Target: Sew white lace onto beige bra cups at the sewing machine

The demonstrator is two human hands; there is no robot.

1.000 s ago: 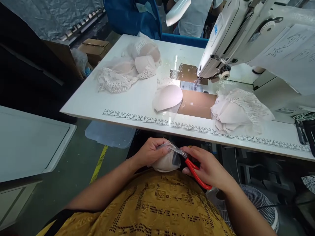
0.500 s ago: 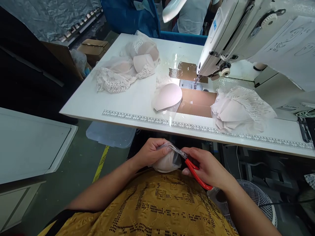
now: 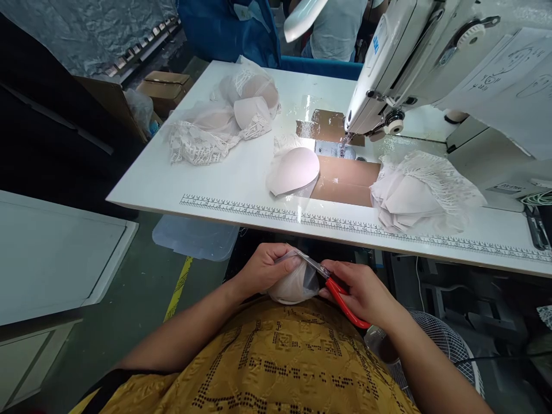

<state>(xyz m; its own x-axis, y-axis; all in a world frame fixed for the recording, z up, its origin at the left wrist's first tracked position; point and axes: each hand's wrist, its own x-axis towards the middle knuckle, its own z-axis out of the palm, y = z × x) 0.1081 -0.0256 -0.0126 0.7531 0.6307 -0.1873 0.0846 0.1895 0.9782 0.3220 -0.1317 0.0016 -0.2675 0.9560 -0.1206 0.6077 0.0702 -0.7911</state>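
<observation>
My left hand (image 3: 269, 265) pinches the edge of a mesh-covered bra cup (image 3: 293, 289), which hangs just below the table's front edge. In my right hand (image 3: 356, 287) is a pair of scissors with red handles (image 3: 346, 303). The blades lie along the sheer mesh at the cup's upper edge, close to my left fingertips. Whether the blade tips are apart cannot be made out. On the table, a single pale bra cup (image 3: 296, 171) with lace lies in front of the sewing machine (image 3: 379, 86).
Lace-trimmed cups (image 3: 233, 112) lie heaped at the table's back left. A stack of cups with lace (image 3: 420, 192) sits at the right. A printed ruler (image 3: 276, 213) runs along the front edge. Below stand a fan (image 3: 448, 351) and a clear plastic bin (image 3: 196, 237).
The scissors' blades have shifted slightly along the mesh toward my left hand, and the red handles have drawn closer together. My left hand keeps its hold on the cup.
</observation>
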